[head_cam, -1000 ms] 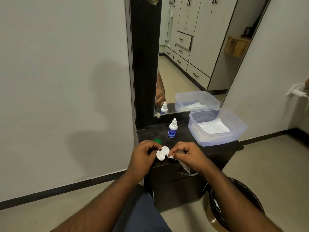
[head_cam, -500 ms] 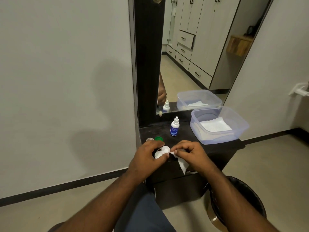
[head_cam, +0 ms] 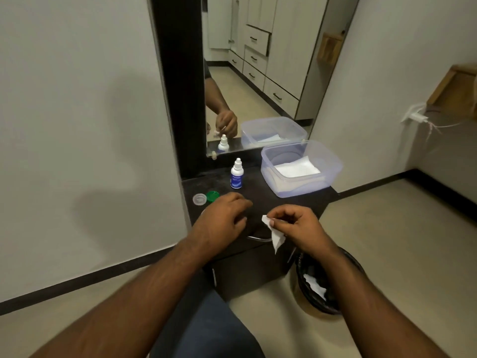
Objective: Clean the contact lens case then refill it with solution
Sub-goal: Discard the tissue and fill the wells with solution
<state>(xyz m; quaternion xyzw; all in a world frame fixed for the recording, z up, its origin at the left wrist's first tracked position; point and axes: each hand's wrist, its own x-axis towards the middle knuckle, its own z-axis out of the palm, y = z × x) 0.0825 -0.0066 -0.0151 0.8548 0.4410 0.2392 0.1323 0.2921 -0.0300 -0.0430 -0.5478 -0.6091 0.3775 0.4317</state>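
Observation:
My left hand (head_cam: 223,217) is low over the dark table top (head_cam: 271,200), knuckles up, its fingers curled over the white contact lens case, which is hidden beneath it. To its right, my right hand (head_cam: 296,226) pinches a crumpled white tissue (head_cam: 275,235) that hangs past the table's front edge. The two hands are apart. A clear cap (head_cam: 199,199) and a green cap (head_cam: 213,196) lie side by side just behind my left hand. The small white and blue solution bottle (head_cam: 237,175) stands upright behind them, capped.
A clear plastic tub (head_cam: 333,169) holding white tissues sits at the back right of the table. A mirror (head_cam: 258,73) stands behind it. A bin with a black liner (head_cam: 309,288) and some white paper is on the floor below my right hand.
My hands have separated: the right hand drew the tissue away from the case to the right. The left hand lowered towards the table, and the case went out of sight under it.

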